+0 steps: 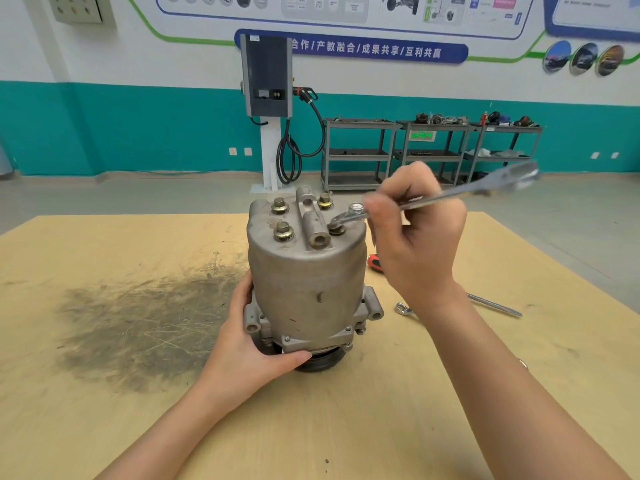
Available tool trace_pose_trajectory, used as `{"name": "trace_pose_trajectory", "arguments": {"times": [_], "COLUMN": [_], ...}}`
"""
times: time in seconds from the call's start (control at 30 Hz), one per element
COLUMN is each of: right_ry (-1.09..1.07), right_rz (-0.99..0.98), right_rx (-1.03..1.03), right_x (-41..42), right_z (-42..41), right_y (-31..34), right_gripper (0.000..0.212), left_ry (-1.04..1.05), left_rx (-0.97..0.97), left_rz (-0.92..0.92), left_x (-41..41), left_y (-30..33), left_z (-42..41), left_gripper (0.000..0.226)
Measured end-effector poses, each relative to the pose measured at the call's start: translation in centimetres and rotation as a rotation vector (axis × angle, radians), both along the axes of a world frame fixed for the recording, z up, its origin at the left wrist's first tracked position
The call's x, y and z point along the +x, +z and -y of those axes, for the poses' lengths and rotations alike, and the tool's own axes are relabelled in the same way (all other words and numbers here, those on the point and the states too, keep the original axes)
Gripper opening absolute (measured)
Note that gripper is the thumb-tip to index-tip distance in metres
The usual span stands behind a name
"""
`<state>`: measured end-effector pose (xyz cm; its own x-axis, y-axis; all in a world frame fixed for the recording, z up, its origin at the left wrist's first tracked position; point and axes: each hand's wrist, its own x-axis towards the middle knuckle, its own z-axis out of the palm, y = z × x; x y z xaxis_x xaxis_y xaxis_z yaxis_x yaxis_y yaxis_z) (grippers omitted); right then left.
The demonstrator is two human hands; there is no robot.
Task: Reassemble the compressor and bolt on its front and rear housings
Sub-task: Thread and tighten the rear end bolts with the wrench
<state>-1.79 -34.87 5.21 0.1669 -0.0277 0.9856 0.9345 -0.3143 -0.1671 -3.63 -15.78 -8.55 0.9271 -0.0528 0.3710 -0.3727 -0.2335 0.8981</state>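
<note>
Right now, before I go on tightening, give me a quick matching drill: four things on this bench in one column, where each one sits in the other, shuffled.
Things:
1. left hand
2. right hand
3. wrench
4. red-handled tool

Places:
A. lying on the table behind the right hand
B. ring end on a top bolt of the compressor
C. gripping the compressor's base
D. holding the wrench shaft

Pairs: 1-C, 2-D, 3-B, 4-A
</note>
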Motion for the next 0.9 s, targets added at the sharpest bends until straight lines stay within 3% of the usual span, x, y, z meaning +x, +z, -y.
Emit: {"name": "trace_pose_trajectory", "arguments": {"times": [0.07, 0.17, 0.4, 0.63, 0.77, 0.9], "right_ry": [-0.131, -0.176, 0.168, 0.417, 0.491, 0.413], "right_rz": [0.168, 0.186, -0.355, -0.72, -0.792, -0.698], "right_rx": [-0.075, -0.055, 0.287, 0.446, 0.482, 0.417], "right_x": [-0.2, -0.3, 0.2, 1.6, 1.8, 1.6], "right_z": [-0.3, -0.3, 0.1, 0.8, 0.7, 0.6], "right_y": [0.0, 0.2, 0.7, 0.6, 0.6, 0.5], "right_gripper": [0.05, 0.04, 0.039, 0.046, 0.046, 0.048], "left_ry": [0.001, -0.002, 0.005, 0.011, 0.009, 0.002], "left_rx": [-0.003, -0.003, 0.005, 0.011, 0.01, 0.01], "left_rz": [-0.001, -0.007, -0.011, -0.011, -0.012, -0.012], "left_x": [0.0, -0.1, 0.0, 0.0, -0.1, -0.1], "left_y": [0.0, 0.0, 0.1, 0.0, 0.0, 0.1], "left_z": [0.0, 0.0, 0.0, -0.1, -0.1, -0.1], "left_gripper": [0.109, 0.108, 0.11, 0.11, 0.111, 0.112]}}
